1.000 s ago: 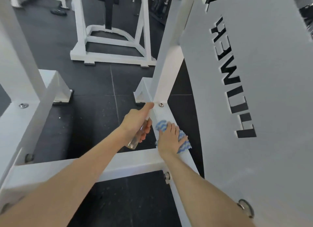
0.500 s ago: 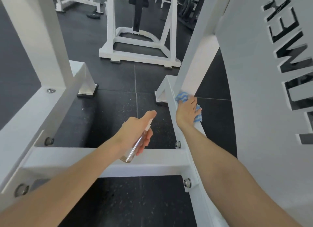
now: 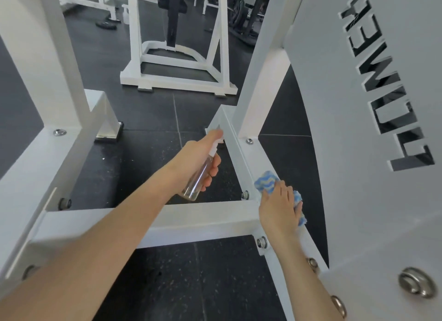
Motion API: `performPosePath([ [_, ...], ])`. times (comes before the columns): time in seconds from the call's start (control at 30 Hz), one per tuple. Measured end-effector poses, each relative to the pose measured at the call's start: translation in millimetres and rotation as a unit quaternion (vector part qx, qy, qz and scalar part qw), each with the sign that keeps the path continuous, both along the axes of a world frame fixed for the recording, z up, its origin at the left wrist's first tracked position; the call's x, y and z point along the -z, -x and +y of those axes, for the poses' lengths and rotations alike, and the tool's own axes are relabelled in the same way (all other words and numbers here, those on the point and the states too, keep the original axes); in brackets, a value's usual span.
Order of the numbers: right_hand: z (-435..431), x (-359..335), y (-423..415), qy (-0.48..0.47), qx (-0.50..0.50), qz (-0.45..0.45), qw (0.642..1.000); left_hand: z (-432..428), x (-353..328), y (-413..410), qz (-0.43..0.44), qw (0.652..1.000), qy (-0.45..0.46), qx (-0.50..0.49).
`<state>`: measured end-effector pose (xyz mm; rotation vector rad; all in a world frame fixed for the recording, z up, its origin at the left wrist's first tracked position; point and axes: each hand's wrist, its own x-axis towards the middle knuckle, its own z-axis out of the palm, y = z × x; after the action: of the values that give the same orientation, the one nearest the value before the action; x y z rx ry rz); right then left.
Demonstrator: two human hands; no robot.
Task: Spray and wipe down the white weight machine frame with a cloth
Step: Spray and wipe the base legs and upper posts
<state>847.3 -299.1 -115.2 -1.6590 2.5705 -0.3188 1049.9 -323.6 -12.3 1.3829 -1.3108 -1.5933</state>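
Observation:
My left hand (image 3: 197, 158) grips a small clear spray bottle (image 3: 196, 179), its white nozzle pointing at the white frame's low base rail (image 3: 233, 138). My right hand (image 3: 279, 204) presses a blue-and-white wavy cloth (image 3: 265, 180) flat on that rail, close to where the crossbar (image 3: 196, 219) bolts on. The cloth shows in front of and to the right of my fingers. The slanted upright (image 3: 260, 81) rises from the rail just beyond the cloth.
A large white side panel (image 3: 373, 201) with cut-out letters fills the right. Another white frame post and base (image 3: 47, 153) stands at left. A separate white machine (image 3: 177, 57) stands farther back on the black rubber floor (image 3: 148, 134).
My right hand slid the cloth back along the rail from near the upright toward the crossbar joint. My left hand with the bottle moved forward, closer to the rail's far end.

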Motion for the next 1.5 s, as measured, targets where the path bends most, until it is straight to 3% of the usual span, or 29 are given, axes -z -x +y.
performPosePath([
  [0.2, -48, -20, -11, 0.012, -0.001, -0.087, 0.996, 12, -21, -1, 0.015, 0.999, 0.031, -0.024],
  [0.33, 18, 2, -5, 0.063, -0.009, -0.015, 0.998, 19, -22, -11, 0.017, 0.999, 0.029, -0.022],
  [0.43, 18, 1, -8, 0.046, 0.021, -0.044, 0.998, 25, -14, -21, 0.002, 1.000, 0.017, -0.022],
  [0.53, 13, -2, -68, 0.030, -0.115, -0.002, 0.993, 28, -10, -32, -0.001, 0.999, 0.007, -0.040],
  [0.63, 27, -1, -138, 0.031, -0.263, 0.005, 0.964, 28, -12, -38, 0.021, 0.998, -0.003, -0.061],
  [0.73, 28, -1, -138, 0.049, -0.335, -0.005, 0.941, 28, -16, -34, 0.028, 0.997, -0.010, -0.066],
  [0.83, 31, 10, -78, 0.127, -0.261, 0.023, 0.957, 35, -20, -29, 0.026, 0.998, 0.000, -0.051],
  [0.97, 25, 4, -35, 0.065, -0.175, 0.040, 0.982, 46, -31, -29, 0.067, 0.991, 0.027, -0.109],
  [1.07, 10, -16, -34, 0.112, -0.114, 0.093, 0.983, 46, -61, -18, 0.127, 0.979, 0.070, -0.143],
  [1.2, 17, -4, -10, 0.019, -0.012, 0.070, 0.997, 41, -85, -1, 0.151, 0.978, 0.085, -0.117],
  [1.4, 65, 0, -21, -0.071, -0.007, 0.094, 0.993, 33, -93, 19, 0.149, 0.987, 0.052, -0.039],
  [1.5, 48, -60, -30, 0.039, -0.086, 0.205, 0.974, 30, -109, 28, 0.156, 0.985, 0.068, -0.028],
])
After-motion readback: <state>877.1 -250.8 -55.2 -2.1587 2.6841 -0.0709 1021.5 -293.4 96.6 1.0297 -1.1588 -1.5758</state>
